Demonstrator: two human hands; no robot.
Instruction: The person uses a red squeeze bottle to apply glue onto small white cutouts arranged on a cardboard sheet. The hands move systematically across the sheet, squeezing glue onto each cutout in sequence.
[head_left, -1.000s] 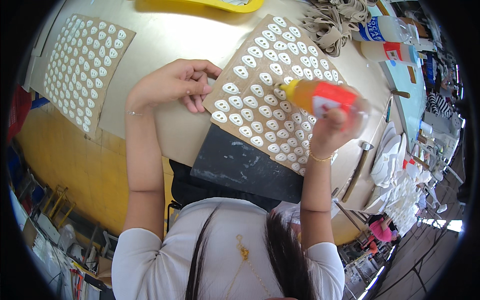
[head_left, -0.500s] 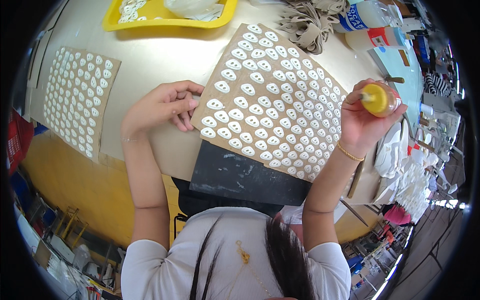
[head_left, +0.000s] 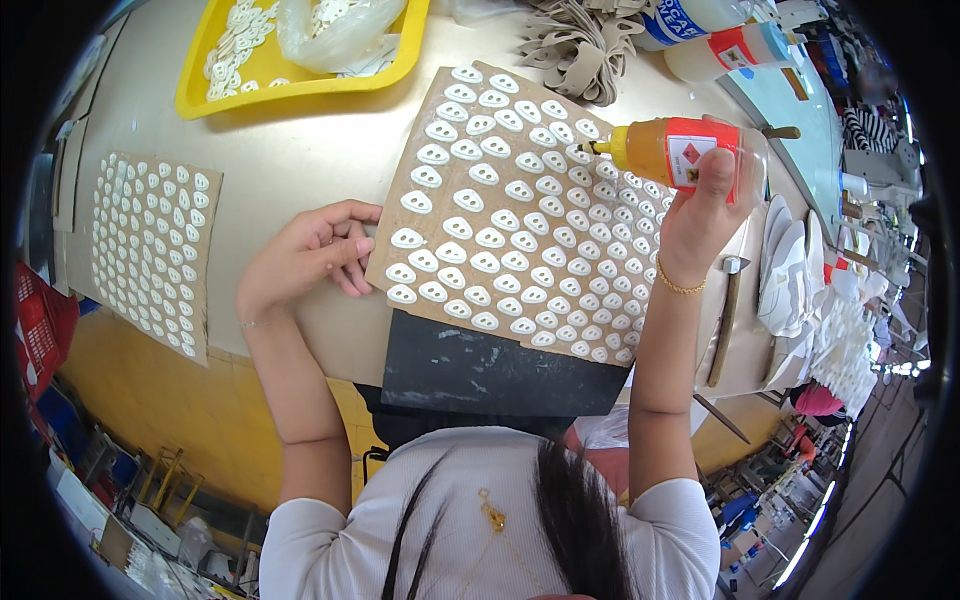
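My right hand (head_left: 695,220) is wrapped round a squeeze bottle (head_left: 700,158) with amber liquid, a red-and-white label and a yellow cap. The bottle is tilted sideways; its dark nozzle points left, over the upper part of a brown cardboard sheet (head_left: 420,210). Rows of small white rounded pieces with two holes each (head_left: 467,200) cover that sheet. At the sheet's left edge, my left hand (head_left: 315,250) grips with curled fingers and thumb. Whether the nozzle touches a piece I cannot tell. Beneath the sheet's near edge shows a dark board (head_left: 500,375).
A second cardboard sheet with white pieces (head_left: 150,250) lies left. At the back stand a yellow tray (head_left: 300,98) with loose pieces and a plastic bag, a heap of beige straps (head_left: 580,55) and a white bottle (head_left: 700,58). A hammer (head_left: 727,310) lies right.
My right hand has tipped the bottle over from cap toward me to nozzle pointing left above the sheet. My left hand keeps its place at the sheet's edge. The whole view has shifted.
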